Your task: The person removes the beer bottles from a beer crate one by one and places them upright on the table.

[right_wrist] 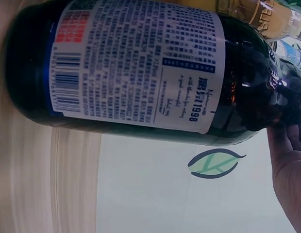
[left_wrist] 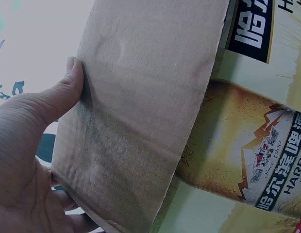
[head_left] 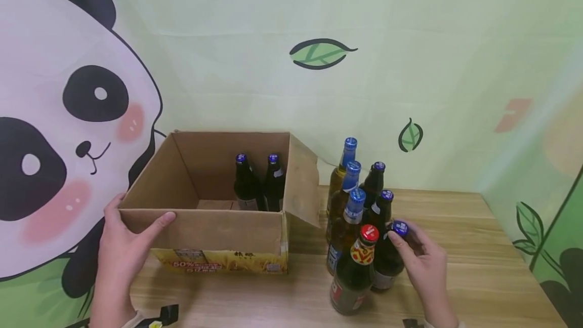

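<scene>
My left hand (head_left: 123, 247) grips the front left corner of an open cardboard box (head_left: 227, 229), its thumb over the rim. In the left wrist view, the thumb and fingers lie at the edges of a plain brown flap (left_wrist: 136, 111). My right hand (head_left: 425, 262) holds a dark blue-capped beer bottle (head_left: 387, 259) by the neck. That bottle stands upright at the near right of a bottle group; its white back label (right_wrist: 141, 63) fills much of the right wrist view. Inside the box, two dark blue-capped bottles (head_left: 247, 186) stand at the right side.
A red-capped bottle (head_left: 352, 277) stands nearest on the wooden table (head_left: 460, 247). Behind it are several bottles with light blue caps (head_left: 349, 211) and dark ones with blue caps (head_left: 374, 181). The box's right flap (head_left: 302, 181) sticks out toward them. A panda-print cloth (head_left: 227, 75) hangs behind.
</scene>
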`<act>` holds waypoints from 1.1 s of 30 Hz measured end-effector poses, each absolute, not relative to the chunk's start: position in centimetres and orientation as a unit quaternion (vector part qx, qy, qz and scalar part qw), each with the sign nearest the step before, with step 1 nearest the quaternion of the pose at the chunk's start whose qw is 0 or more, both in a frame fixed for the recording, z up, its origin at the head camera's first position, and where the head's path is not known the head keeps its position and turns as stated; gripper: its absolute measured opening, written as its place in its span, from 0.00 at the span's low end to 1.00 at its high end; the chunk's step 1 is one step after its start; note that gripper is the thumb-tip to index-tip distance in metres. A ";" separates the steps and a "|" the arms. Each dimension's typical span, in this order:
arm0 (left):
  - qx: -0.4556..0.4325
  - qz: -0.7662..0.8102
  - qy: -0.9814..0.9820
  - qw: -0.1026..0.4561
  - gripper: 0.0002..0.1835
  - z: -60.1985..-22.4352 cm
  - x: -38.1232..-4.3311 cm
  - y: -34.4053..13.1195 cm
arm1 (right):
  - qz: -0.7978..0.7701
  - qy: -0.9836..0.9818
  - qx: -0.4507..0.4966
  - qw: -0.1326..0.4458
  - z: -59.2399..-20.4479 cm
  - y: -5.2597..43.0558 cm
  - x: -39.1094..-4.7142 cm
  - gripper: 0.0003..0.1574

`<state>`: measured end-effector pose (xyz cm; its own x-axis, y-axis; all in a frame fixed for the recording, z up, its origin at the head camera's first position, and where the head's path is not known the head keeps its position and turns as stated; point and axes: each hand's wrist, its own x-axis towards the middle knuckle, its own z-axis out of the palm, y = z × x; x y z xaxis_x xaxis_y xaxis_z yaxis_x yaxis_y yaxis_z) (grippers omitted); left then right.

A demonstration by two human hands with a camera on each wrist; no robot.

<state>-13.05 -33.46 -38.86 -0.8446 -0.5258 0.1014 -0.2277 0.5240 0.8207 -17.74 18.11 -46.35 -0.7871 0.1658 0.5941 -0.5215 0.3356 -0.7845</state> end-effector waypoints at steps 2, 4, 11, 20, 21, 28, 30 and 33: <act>0.219 -0.435 -0.856 0.172 0.65 -38.9 -13.0 -33.5 | 0.567 -0.760 0.112 0.297 -46.2 18.1 -17.7 0.20; 0.219 -0.436 -0.856 0.172 0.65 -38.9 -13.0 -33.5 | 0.570 -0.763 0.104 0.287 -46.0 18.1 -17.6 0.20; 0.209 -0.443 -0.856 0.168 0.65 -38.8 -13.1 -33.5 | 0.560 -0.780 0.126 0.247 -45.1 18.8 -17.5 0.18; 0.203 -0.444 -0.855 0.174 0.65 -38.7 -13.0 -33.4 | 0.531 -0.767 0.239 0.270 -41.0 19.8 -18.5 0.17; 0.203 -0.444 -0.855 0.173 0.65 -38.8 -13.0 -33.4 | 0.525 -0.764 0.252 0.277 -40.4 19.8 -18.6 0.17; 0.210 -0.444 -0.855 0.168 0.66 -38.9 -12.9 -33.4 | 0.497 -0.755 0.310 0.295 -34.5 18.2 -19.6 0.17; 0.209 -0.445 -0.855 0.166 0.66 -38.9 -13.0 -33.4 | 0.496 -0.741 0.346 0.293 -32.5 17.4 -20.0 0.16; 0.207 -0.445 -0.856 0.165 0.66 -38.9 -13.1 -33.5 | 0.493 -0.715 0.411 0.276 -29.3 15.8 -20.6 0.13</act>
<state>-13.10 -33.51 -38.86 -0.8601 -0.5005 0.0992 -0.2063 0.5189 0.8295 -20.63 15.80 -29.31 -0.5095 -0.3159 0.8004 -0.8604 0.1749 -0.4787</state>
